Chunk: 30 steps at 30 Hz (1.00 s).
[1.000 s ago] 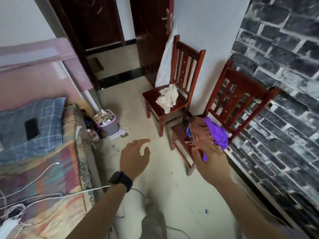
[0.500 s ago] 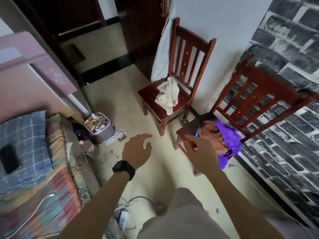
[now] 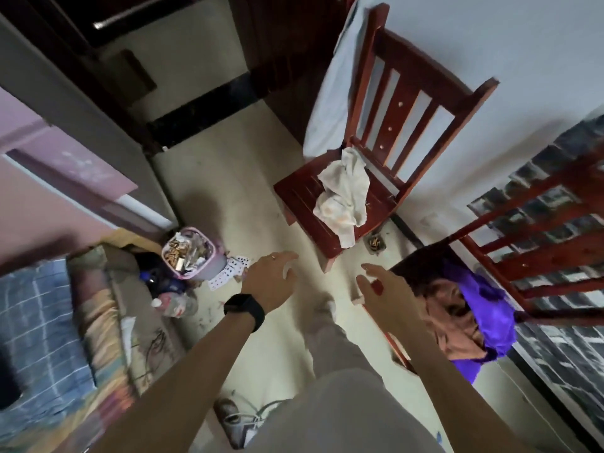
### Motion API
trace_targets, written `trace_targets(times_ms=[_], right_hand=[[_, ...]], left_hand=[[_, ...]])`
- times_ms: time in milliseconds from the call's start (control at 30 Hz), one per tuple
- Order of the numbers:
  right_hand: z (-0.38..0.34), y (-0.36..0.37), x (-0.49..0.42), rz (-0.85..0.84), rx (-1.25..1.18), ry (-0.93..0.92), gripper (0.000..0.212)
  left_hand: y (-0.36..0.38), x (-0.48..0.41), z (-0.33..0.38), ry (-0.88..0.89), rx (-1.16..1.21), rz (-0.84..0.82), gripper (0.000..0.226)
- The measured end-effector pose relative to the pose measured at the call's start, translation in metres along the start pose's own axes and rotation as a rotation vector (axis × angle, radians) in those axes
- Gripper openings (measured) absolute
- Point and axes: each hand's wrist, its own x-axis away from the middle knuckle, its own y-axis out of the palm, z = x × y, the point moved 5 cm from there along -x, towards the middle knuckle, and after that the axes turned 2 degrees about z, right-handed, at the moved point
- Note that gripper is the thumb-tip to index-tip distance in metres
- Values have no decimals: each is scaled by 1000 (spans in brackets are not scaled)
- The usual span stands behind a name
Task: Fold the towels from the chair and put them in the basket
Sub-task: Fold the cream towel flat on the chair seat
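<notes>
**Q:** Progress check. What's on your left?

**A:** Bed (image 3: 49, 322) at the left edge, with no towel on it that I can see. Just right of it there's a pink bin (image 3: 192, 253) on the floor, stuffed with rubbish, playing cards (image 3: 230, 273) scattered beside it. If that's your basket, there's no towel in it. No other basket in view.

**Q:** Hands?

**A:** Your left hand (image 3: 271, 279), the one with the watch (image 3: 244, 310), hangs over the floor, fingers loosely spread, holding nothing. Your right hand (image 3: 382, 289) is out in front too, fingers straight and apart, empty.

**Q:** Towels?

**A:** White towel (image 3: 343, 197) lies crumpled on the seat of the far chair (image 3: 376, 93), one end drooping off the front edge. It sits beyond your hands, between them, apart from both. Further right, on the near chair (image 3: 539, 256), a brown towel (image 3: 454, 318) is bunched against a purple cloth (image 3: 490, 308). That's just right of your right hand, and the hand doesn't look to be touching either.

**Q:** Done count?

**A:** Zero, by my read. Nothing folded, nothing in a basket. You look to be at the reach-in for the first pick, but I can't tell which chair you're going for. Left to do: pick, fold and drop every piece on both seats.
</notes>
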Motion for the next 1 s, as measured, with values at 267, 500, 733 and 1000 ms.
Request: trace_targets(times_ms=[267, 500, 733, 1000], right_hand=[[-22, 26, -135, -139, 15, 127, 40], [-12, 84, -249, -212, 67, 228, 37], [20, 150, -345, -188, 36, 437, 41], [73, 227, -404, -151, 262, 539, 55]], left_hand=[[-25, -149, -11, -9, -67, -108, 39], [24, -290, -44, 56, -185, -250, 36], [80, -410, -85, 271, -271, -349, 42], [148, -506, -136, 450, -645, -510, 73]])
